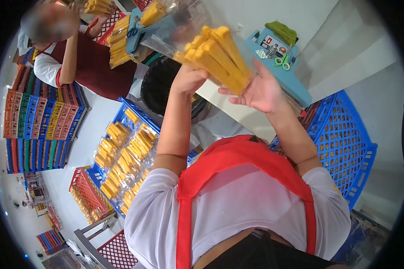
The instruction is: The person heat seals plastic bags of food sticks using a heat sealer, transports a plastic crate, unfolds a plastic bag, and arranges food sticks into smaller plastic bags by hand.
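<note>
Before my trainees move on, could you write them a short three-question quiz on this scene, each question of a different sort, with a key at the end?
1. Which hand is closed around the bag of yellow sticks, and how is the other hand held?
2. True or false: the person's apron is blue.
3. What lies on the blue machine?
A. A spoon
B. Scissors with green handles
C. A drinking cup

Key
1. The left hand is closed around it; the right hand is spread open at the bag's lower end.
2. False; it is red.
3. B.
</note>
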Demonstrator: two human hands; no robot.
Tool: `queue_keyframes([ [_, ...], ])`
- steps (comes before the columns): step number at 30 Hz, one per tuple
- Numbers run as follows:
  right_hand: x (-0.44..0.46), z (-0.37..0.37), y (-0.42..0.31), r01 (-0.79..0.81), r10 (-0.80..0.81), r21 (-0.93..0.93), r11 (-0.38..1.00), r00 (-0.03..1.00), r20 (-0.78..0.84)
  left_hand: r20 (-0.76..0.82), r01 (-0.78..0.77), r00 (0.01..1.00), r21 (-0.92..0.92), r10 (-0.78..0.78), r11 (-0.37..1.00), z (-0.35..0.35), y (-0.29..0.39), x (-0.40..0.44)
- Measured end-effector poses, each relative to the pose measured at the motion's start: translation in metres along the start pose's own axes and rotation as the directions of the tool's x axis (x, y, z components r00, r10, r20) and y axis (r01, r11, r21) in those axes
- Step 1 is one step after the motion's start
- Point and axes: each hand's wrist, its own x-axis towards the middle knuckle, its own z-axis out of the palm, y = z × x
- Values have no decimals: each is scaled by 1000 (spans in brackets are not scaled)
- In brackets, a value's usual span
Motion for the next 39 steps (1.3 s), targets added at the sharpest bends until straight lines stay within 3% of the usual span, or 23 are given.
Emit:
queue_keyframes([
  [2, 3, 1, -1, 43, -43, -14, 999, 998, -37, 16, 43, 999, 65, -44, 997, -1, 0, 4],
  [4, 7, 5, -5, 216, -214, 5, 976, 970, -117, -202, -108, 967, 211, 152, 972, 22, 9, 15],
  [5, 10, 9, -5, 219, -218, 2, 976, 970, -109, -205, -129, 964, 192, 169, 973, 29, 12, 19],
  [6, 12, 16, -3, 325, -339, -101, 941, 915, -218, -200, -135, 964, 195, 174, 971, 35, 12, 19],
  [7, 13, 20, -1, 409, -458, -211, 888, 833, -311, -282, -94, 954, 45, 103, 995, 42, 10, 18],
  [8, 15, 20, 1, 409, -458, -212, 888, 834, -307, -352, -62, 936, -110, 19, 992, 49, 8, 17],
  [9, 17, 20, 3, 412, -465, -225, 883, 832, -302, -350, -142, 927, -2, 132, 990, 57, 5, 15],
  [13, 16, 25, 8, 367, -434, -260, 893, 854, -286, -414, -124, 895, 132, 168, 983, 46, 6, 16],
  [16, 16, -5, 6, 342, -381, -256, 904, 916, -125, -372, -172, 904, 137, 211, 976, 40, 16, 14],
  [17, 13, -10, 0, 340, -380, -256, 905, 917, -124, -293, -97, 950, 48, 107, 994, 33, 25, 10],
  [18, 8, -11, -6, 312, -327, -363, 878, 945, 23, -205, -12, 979, -36, 5, 999, 29, 33, 7],
  [19, 5, -11, -9, 296, -250, -467, 833, 955, 159, -122, 20, 992, 16, -18, 1000, 26, 39, 7],
  [22, 0, 2, -3, 180, -118, -609, 773, 983, 140, -22, 100, 995, 177, -97, 979, 41, 39, 16],
  [23, 1, 1, 4, 173, -116, -603, 778, 984, 133, 61, 184, 977, 259, -207, 948, 47, 40, 21],
  [24, 4, -1, 10, 229, -179, -588, 776, 973, 143, 58, 192, 975, 254, -213, 948, 51, 45, 23],
  [26, 8, 1, 15, 286, -246, -573, 768, 958, 149, 45, 137, 981, 522, -188, 842, 57, 52, 27],
  [27, 9, 6, 14, 334, -288, -508, 794, 942, 170, 47, 57, 995, 397, -83, 916, 57, 50, 28],
  [28, 9, 9, 13, 382, -332, -437, 815, 924, 188, 52, 61, 995, 395, -89, 917, 55, 53, 24],
  [30, 13, 13, 9, 436, -398, -437, 787, 899, 181, 139, -146, 989, 818, 56, 556, 46, 65, 15],
  [31, 16, 13, 5, 484, -454, -441, 756, 873, 179, 130, -141, 990, 819, 59, 557, 50, 60, 10],
  [34, 19, 7, 4, 401, -422, -542, 738, 902, 92, 62, -106, 987, 941, 146, 321, 63, 45, 2],
  [38, 21, 2, -5, 404, -386, -581, 706, 908, 162, -33, -7, 996, 894, 82, 448, 43, 56, 5],
  [39, 22, -1, -5, 432, -404, -474, 767, 899, 167, -18, 18, 1000, 882, -3, 470, 43, 62, 5],
])
